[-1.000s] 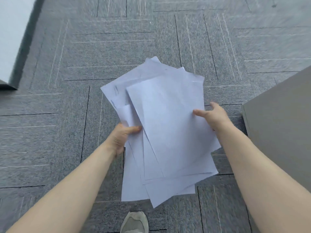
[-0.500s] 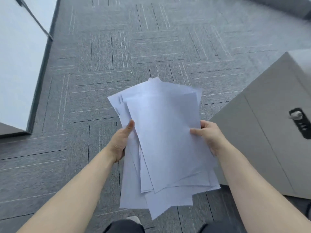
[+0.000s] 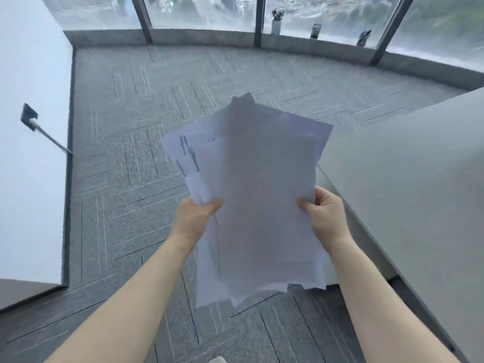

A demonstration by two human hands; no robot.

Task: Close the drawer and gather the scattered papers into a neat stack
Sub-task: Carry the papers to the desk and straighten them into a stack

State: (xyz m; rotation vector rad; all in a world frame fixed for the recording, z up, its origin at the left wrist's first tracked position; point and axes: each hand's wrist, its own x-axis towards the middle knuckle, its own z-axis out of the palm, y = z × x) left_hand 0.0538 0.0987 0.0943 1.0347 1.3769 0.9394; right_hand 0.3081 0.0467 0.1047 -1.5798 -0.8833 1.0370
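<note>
1. Nearest to the camera, both forearms reach forward, and a pale shoe tip (image 3: pixel 217 359) shows at the bottom edge, so I judge that the person stands.
2. The left hand (image 3: pixel 192 221) pinches the left edge of the papers (image 3: pixel 256 200), with the thumb on top and the other fingers hidden below.
3. The right hand (image 3: pixel 326 216) grips the right edge in the same way. One hand on each side probably keeps the loose sheets from sliding apart.
4. The papers hang in the air between the hands, above the carpet (image 3: pixel 125 179). They are gathered but fanned: corners stick out at the top and at the bottom, so the stack is not neat yet. In my judgement the edges need squaring, perhaps by tapping them on a flat surface.
5. Just beside the papers, on the right, a grey cabinet top (image 3: pixel 406 192) offers such a surface. No drawer is visible here, so I cannot tell if it is closed.
6. On the left is a white wall (image 3: pixel 28 166). No sheets lie on the visible carpet.
7. Farthest, small objects (image 3: pixel 315 31) stand on the sill under the blurred windows (image 3: pixel 204 11).
</note>
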